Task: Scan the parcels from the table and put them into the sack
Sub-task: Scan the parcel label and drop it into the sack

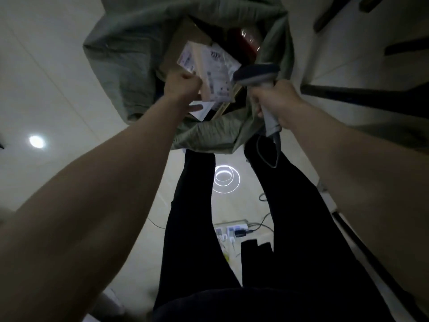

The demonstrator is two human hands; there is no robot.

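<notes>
Dim room, pale glossy tile floor (58,66) with a round lamp reflection (36,141) at left and ring-shaped ones (226,180) mid-floor, white power strip (232,227) with plugs and cables, dark furniture legs (362,94) at right.

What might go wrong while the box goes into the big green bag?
The left hand grips the labelled parcel only at one edge, so it may slip or tip. The sack already holds a brown box and a red item, so the parcel might catch on them. The scanner in the right hand trails a cable near the legs, which might snag.
</notes>
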